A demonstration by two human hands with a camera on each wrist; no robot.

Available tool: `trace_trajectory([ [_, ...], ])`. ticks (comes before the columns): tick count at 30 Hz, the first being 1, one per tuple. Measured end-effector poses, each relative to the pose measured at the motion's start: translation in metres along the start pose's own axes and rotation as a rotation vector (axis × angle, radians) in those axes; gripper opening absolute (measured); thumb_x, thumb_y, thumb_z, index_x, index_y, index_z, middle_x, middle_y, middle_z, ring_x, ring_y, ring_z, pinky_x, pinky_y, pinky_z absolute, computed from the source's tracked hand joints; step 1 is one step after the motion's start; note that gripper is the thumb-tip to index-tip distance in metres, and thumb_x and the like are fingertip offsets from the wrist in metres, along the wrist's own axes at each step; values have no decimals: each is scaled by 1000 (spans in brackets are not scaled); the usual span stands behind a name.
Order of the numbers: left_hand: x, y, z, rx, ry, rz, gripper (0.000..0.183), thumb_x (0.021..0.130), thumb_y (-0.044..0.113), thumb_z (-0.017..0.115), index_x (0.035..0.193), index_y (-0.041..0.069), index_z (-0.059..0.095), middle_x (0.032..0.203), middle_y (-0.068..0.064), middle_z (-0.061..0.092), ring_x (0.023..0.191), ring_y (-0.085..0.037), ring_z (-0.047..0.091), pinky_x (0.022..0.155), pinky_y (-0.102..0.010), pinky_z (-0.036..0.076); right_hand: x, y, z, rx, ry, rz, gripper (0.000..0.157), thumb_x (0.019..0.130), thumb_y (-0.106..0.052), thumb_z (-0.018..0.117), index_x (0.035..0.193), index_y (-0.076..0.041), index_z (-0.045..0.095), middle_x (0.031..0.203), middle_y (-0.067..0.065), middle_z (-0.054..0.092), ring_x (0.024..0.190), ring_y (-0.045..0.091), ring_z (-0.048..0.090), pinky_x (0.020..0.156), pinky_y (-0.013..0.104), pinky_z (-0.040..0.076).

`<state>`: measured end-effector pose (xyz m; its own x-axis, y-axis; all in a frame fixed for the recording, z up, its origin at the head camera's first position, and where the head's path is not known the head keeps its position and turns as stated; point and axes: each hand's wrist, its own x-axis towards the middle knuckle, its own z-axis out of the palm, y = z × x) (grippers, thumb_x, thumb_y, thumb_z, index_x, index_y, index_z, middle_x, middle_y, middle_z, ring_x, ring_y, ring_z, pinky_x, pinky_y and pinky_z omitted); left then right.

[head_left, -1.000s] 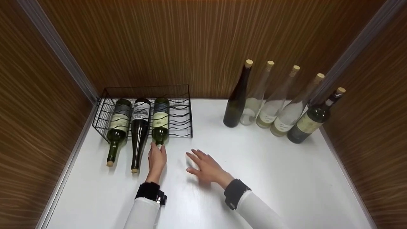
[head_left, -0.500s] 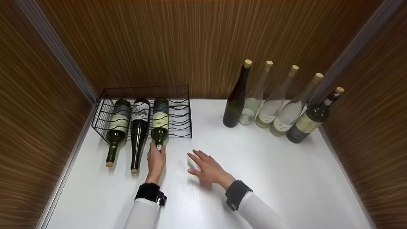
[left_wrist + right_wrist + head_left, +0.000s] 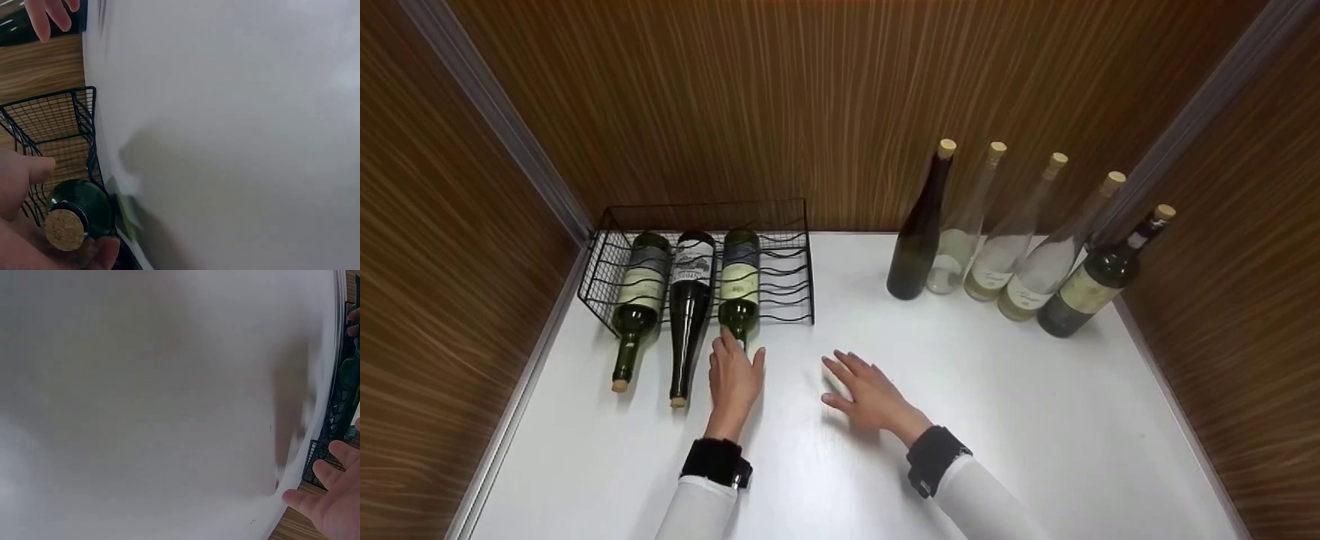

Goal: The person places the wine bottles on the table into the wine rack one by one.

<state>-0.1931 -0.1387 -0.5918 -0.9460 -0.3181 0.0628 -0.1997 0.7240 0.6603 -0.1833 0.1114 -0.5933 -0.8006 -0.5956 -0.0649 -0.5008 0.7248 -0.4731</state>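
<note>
White tabletop [image 3: 1035, 420] beneath hands [image 3: 735, 381], racked bottles [image 3: 739, 283]

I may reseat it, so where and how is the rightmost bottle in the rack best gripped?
Grip the green bottle by its neck, probably from the front right: that slim end juts past the rack while a dark bottle lies close on its left.

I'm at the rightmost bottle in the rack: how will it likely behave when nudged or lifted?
The bottle looks like glass, so expect it to be stiff and probably breakable if knocked. Its smooth, shiny surface may be slippery. Its round body could roll once lifted clear, though the wavy wire rack likely limits that now.
</note>
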Motion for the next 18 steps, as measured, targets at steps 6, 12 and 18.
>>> trace_trajectory([
  [6,-7,10,-2,51,26,147,75,93,23,70,147,-10,30,141,-34,36,128,-47,40,100,-56,39,-6,9,-6,-7,25,25,71,99,-60,41,155,-18,31,158,13,28,144,34,24,112,58,23],
  [12,-14,17,0,62,99,326,67,89,18,74,141,-11,42,139,-30,43,130,-44,40,107,-51,35,-10,15,-14,24,49,59,71,99,-60,41,156,-18,30,159,13,26,145,35,21,112,59,20],
  [18,-24,25,6,79,28,379,65,92,26,71,144,-3,44,145,-24,41,134,-41,38,101,-53,41,-18,24,-20,24,81,94,69,100,-58,43,155,-19,32,159,13,26,145,36,21,113,59,19],
])
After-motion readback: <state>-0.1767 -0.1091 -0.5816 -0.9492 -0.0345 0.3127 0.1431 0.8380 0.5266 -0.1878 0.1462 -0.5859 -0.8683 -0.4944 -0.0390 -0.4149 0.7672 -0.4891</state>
